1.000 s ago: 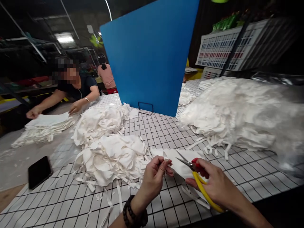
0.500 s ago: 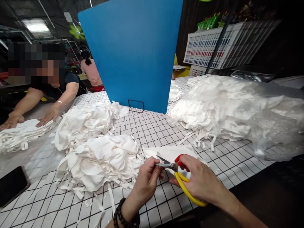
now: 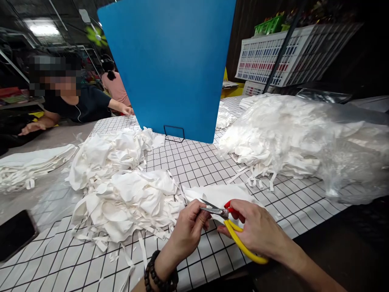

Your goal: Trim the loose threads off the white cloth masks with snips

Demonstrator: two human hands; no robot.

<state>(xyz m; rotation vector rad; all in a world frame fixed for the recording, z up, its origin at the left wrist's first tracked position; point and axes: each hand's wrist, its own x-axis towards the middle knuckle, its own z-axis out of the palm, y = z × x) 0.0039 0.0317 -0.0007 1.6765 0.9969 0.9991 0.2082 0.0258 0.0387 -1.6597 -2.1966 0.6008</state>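
My right hand (image 3: pixel 255 227) is closed on scissors (image 3: pixel 243 245) with one yellow handle and one red handle. Their blades are parted and point left, the tips close to the fingers of my left hand (image 3: pixel 191 225). That hand is pinched on a white cloth piece (image 3: pixel 225 192), which lies flat behind both hands; the fingers hide the held part. A dark bead bracelet (image 3: pixel 156 269) circles my left wrist. Just left of my left hand, white cloth pieces with thin straps form a loose pile (image 3: pixel 133 207).
Another white pile (image 3: pixel 109 154) lies behind. A blue board (image 3: pixel 170 69) stands upright on the checked tablecloth (image 3: pixel 188 162). Plastic-covered white cloth (image 3: pixel 288 138) fills the right. A phone (image 3: pixel 16 235) and a cloth stack (image 3: pixel 36 162) are at left, near a co-worker (image 3: pixel 88 101).
The co-worker's hands have left the cloth stack; one arm now reaches right toward the blue board. My hands and the scissors have barely moved.
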